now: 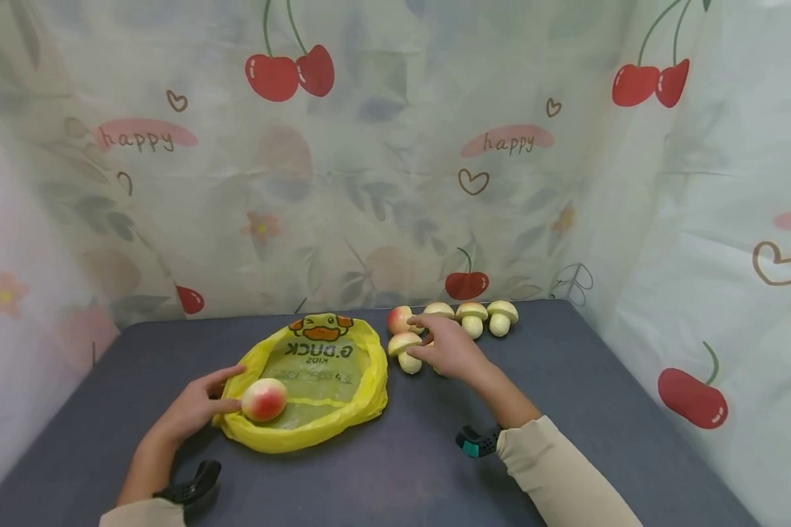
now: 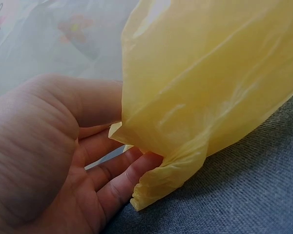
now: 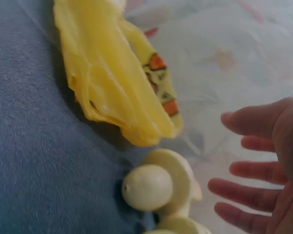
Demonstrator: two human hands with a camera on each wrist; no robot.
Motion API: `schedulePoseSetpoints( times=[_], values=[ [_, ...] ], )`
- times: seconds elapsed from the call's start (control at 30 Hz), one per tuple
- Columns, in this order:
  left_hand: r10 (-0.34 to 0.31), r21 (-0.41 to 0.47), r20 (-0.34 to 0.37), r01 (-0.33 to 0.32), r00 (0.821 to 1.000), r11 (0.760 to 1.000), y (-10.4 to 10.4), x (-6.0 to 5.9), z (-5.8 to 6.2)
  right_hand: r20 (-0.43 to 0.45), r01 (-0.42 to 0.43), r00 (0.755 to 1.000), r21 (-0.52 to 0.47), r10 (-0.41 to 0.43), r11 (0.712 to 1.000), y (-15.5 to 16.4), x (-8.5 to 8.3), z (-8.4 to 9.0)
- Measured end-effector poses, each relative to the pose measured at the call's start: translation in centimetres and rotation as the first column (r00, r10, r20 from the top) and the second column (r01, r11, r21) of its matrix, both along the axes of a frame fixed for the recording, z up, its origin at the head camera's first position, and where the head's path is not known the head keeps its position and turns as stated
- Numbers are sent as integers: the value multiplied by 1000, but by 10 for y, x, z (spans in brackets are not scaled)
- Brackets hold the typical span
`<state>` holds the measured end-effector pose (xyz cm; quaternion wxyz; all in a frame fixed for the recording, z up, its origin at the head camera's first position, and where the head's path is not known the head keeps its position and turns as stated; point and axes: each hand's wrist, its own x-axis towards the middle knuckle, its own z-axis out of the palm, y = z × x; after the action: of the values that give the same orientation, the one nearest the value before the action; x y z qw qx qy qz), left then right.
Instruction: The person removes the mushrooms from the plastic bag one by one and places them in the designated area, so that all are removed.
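One mushroom [image 1: 405, 352] beneath right fingers [image 1: 428, 338]

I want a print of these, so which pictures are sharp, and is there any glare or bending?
Head view: even soft light, sharp, table edges bowed by the wide lens. Left wrist view: yellow bag shows pale sheen, left hand crisp. Right wrist view: mushroom and right hand look soft and blurred.

Grey table [image 1: 567, 380], yellow bag [image 1: 316, 380], toy mushrooms [image 1: 472, 318], peach [image 1: 398, 319]
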<state>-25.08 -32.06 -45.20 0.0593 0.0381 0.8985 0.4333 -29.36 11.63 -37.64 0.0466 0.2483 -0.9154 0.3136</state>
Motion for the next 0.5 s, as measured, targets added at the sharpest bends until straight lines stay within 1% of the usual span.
schedulePoseSetpoints(
  times=[0.07, 0.13, 0.27, 0.33, 0.43, 0.5],
  values=[
    [-3, 4, 5, 3, 1000, 1000, 0, 1, -1, -20, -47, 999, 19, 47, 999, -8, -2, -2],
    [-1, 8, 11, 1, 1000, 1000, 1, 1, -1, -20, -102, 995, 16, 103, 995, -17, -5, -2],
    [1, 17, 12, -2, 1000, 1000, 2, 2, 1, -24, -205, 978, 31, 206, 978, -35, -9, 2],
    [0, 12, 0, 0, 1000, 1000, 2, 3, 2, -27, -241, 970, 61, 243, 969, -45, -12, 4],
    [-3, -4, -16, 3, 1000, 1000, 1, 3, 2, -3, -280, 960, 78, 281, 957, -58, -13, 8],
    [-9, -11, -23, 9, 1000, 1000, 0, 3, 1, 35, -306, 952, 85, 304, 948, -67, -14, 11]
  ],
)
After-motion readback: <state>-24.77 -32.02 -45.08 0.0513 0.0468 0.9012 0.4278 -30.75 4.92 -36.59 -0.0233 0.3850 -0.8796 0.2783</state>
